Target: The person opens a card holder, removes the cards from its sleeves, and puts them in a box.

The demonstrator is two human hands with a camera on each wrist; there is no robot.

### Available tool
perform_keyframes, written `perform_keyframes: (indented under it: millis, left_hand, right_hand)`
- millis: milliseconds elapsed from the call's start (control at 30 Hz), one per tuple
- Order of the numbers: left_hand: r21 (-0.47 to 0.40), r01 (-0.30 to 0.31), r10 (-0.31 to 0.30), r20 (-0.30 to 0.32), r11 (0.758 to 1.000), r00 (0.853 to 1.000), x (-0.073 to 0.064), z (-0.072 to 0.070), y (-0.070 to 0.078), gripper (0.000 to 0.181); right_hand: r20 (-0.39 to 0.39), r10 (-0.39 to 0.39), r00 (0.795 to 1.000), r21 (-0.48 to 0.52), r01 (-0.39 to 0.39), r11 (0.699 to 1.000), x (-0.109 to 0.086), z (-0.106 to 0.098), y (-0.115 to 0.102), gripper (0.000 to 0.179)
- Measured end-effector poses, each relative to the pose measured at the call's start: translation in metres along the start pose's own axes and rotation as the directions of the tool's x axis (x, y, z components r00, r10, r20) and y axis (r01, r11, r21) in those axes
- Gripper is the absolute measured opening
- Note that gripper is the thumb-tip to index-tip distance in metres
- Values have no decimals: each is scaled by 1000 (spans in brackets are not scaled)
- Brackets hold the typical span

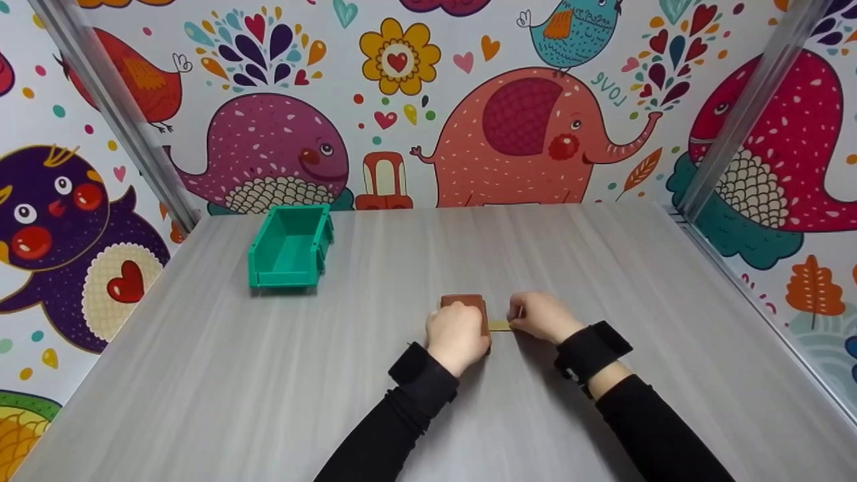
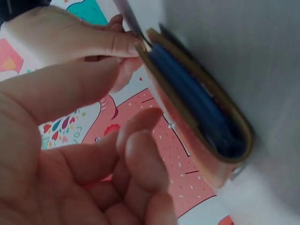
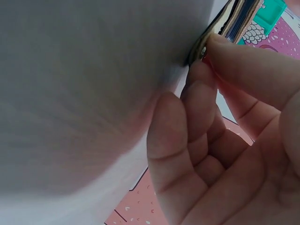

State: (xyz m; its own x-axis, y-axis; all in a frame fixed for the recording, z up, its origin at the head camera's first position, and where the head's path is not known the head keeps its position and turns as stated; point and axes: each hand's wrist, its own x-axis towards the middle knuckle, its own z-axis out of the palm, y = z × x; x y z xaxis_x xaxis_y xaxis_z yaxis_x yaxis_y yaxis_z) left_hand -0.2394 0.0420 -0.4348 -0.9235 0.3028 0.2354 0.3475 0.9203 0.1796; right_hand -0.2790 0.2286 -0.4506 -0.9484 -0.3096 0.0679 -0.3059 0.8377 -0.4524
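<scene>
I have the right hand (image 1: 542, 318) pinching the tan strap (image 1: 500, 326) of a brown leather wallet (image 1: 471, 300), thumb and forefinger meeting on the strap near its end. My right wrist view shows a small shiny spot on the strap just beside the pinching fingertips. The wallet lies on the wood-grain tabletop (image 1: 301, 381) directly to the left of that grip, with the strap spanning the short gap between them.

My left hand (image 1: 457, 338) lies over the nearer part of the wallet, its fingers curled; I cannot tell from here whether they grip the leather or only rest against it. In the left wrist view the wallet's edge is turned to me, and I can make out dark blue layers between its two brown covers, just beyond the left fingertips.

Each wrist wears a black band, the left band (image 1: 424, 376) and the right band (image 1: 593, 349), behind its hand, with black sleeves below. Well beyond the grips and to their left, I see a green plastic bin (image 1: 288, 278) standing on the tabletop. Farther beyond both hands rises the back wall (image 1: 402, 147), printed with a coral elephant and a purple whale.
</scene>
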Motion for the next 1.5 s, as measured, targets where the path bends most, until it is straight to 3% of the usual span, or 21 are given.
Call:
perform_keyframes:
  millis: [400, 767, 1500]
  left_hand:
    - [63, 6, -3, -40, 998, 999, 0, 11, 5, 32]
    - [86, 18, -17, -21, 996, 1000, 2, 12, 6, 40]
    - [33, 2, 0, -63, 999, 998, 2, 14, 5, 31]
  right_hand:
    - [-5, -10, 1000, 1, 10, 1000, -2, -1, 0, 14]
    - [-4, -11, 1000, 5, 11, 1000, -1, -1, -1, 16]
    - [-8, -36, 999, 23, 36, 999, -2, -1, -1, 14]
